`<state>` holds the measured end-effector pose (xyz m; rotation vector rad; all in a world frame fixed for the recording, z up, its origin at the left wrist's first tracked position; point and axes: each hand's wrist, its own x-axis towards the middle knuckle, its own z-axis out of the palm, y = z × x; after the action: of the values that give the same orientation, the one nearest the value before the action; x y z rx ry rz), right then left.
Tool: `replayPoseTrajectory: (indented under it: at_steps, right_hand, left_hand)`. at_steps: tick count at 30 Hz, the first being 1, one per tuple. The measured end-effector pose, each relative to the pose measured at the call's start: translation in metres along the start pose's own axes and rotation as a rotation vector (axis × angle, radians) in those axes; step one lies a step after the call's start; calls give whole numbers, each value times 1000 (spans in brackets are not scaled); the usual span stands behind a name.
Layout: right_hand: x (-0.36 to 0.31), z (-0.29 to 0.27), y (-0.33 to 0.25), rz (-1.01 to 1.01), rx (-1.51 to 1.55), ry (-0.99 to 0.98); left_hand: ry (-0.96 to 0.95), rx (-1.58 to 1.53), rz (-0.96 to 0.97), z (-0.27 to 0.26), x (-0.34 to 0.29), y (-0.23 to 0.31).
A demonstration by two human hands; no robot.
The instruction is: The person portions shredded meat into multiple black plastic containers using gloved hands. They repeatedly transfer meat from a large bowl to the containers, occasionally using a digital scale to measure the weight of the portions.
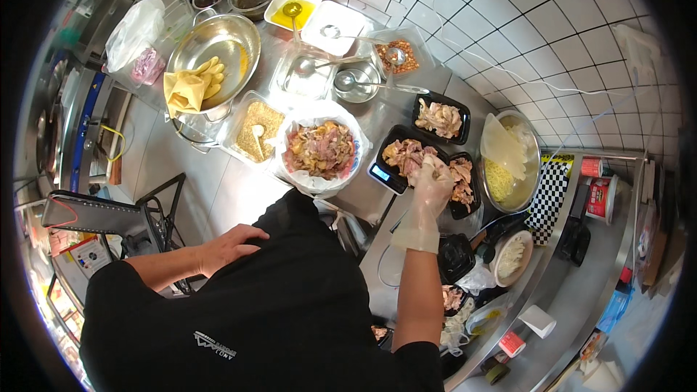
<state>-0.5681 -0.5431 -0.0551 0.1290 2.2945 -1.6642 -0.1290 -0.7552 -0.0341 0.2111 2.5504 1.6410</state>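
My right hand (431,190), in a clear glove, is at a black plastic tray (390,139) of raw meat pieces (408,157). Its fingers are bent and pinched together at the meat, and their tips are partly hidden. Under the tray is a digital kitchen scale (382,175) with a lit display. Two more black trays of meat stand close by, one behind and one to the right of my hand. My left hand (231,247) is bare and lies flat against my black clothing, holding nothing. Left of the scale, a lined bowl (289,124) holds a heap of raw meat.
A steel bowl (250,65) with yellow gloves (194,87) stands at the back left. Nearby are a crumb tub (265,112) with a scoop and several sauce containers. On the right is a steel bowl (534,178) of shredded yellow food. A tiled wall (494,22) rises behind.
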Motion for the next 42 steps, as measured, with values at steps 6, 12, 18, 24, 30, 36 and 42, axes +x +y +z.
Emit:
replayPoseTrajectory:
  at_steps: [6,12,18,24,30,36,42]
  right_hand:
    - [-85,59,-58,-783,-302,-343]
    - [-97,100,-43,-776,-944,-747]
    - [-89,83,-47,-582,-725,-616]
    - [-2,40,-30,-425,-619,-278]
    - [40,44,-16,-392,-822,-487]
    - [37,31,1,-390,-469,-315]
    - [57,-7,15,49,63,-335]
  left_hand:
    - [-11,6,-23,2,1,2]
    - [-48,35,-19,-1,5,1]
    - [-18,-2,-43,7,-3,-4]
    - [-51,-31,-152,5,-11,7]
    - [-41,-31,-238,2,-22,21]
    - [10,-20,-206,9,-26,15]
    - [-39,27,-156,0,-11,9]
